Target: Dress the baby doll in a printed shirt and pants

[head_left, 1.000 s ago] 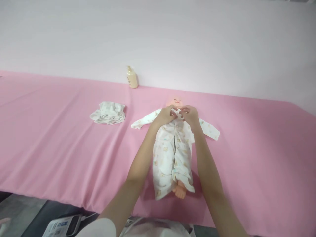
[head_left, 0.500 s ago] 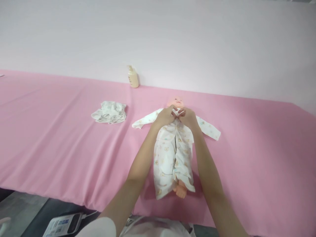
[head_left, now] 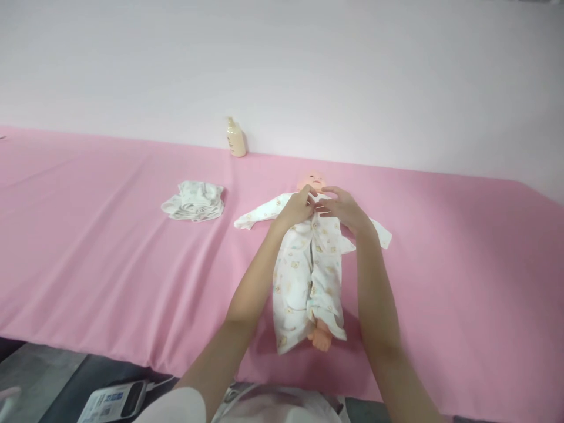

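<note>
1. The pink-covered table (head_left: 462, 282) meets the wall (head_left: 308, 76) along its far edge; its surface stretches wide to the doll's right-hand side in view.
2. The doll (head_left: 325, 270), in a patterned white outfit (head_left: 293, 273), lies on its back, long axis running front to back: head toward the wall, foot near the front edge (sleeves spread sideways).
3. Folded white cloth (head_left: 196, 201) lies left of the doll, well apart.
4. The right hand (head_left: 346, 208) is over the chest, fingers loosely spread.
5. The left hand (head_left: 297, 207) is at the collar, fingers narrowly curled; whether they pinch fabric, I cannot tell.
6. A cream pump bottle (head_left: 237, 141) stands upright beside the wall.
</note>
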{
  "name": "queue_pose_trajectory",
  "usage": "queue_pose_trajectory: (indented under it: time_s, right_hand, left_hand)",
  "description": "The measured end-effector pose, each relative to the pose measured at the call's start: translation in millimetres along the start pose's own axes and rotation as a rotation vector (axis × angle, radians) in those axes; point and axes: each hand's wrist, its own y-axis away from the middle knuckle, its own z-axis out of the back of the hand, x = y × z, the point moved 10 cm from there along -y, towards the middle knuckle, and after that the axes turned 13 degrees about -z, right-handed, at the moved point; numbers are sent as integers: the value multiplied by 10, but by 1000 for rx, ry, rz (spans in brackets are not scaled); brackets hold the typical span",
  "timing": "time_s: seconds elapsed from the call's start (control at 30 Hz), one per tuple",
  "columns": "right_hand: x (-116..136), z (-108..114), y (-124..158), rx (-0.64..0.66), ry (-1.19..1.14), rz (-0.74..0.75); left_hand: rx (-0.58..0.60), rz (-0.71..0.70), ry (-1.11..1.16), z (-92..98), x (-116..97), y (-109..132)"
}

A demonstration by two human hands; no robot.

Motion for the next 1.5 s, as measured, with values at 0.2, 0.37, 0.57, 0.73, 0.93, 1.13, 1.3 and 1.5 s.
queue_pose_trajectory:
  time_s: [0.2,0.37,0.57,0.73,0.93,1.13,1.3,1.5]
  right_hand:
    - [4,10,144,-58,519,-13]
    - [-73,-179,145,51,674,-43]
    - [-89,-244,70,44,669,-13]
    - [-130,-266,52,118,629,2]
    - [-237,-335,34,197,688,-96]
    - [-135,-294,60,85,784,-48]
    - [-51,-268,182,218,633,46]
    - [-152,-241,52,127,706,-25]
  left_hand:
    - [306,136,366,-280,-19,146]
    - [298,173,251,-174,20,179]
    - [363,183,117,-183,39,225]
    - [366,149,-7,-154,43,223]
    - [399,30,-158,-126,-60,192]
    - [381,-3,-160,-123,-108,162]
    - [377,63,37,-143,-45,180]
    - [375,-24,-129,-172,-13,112]
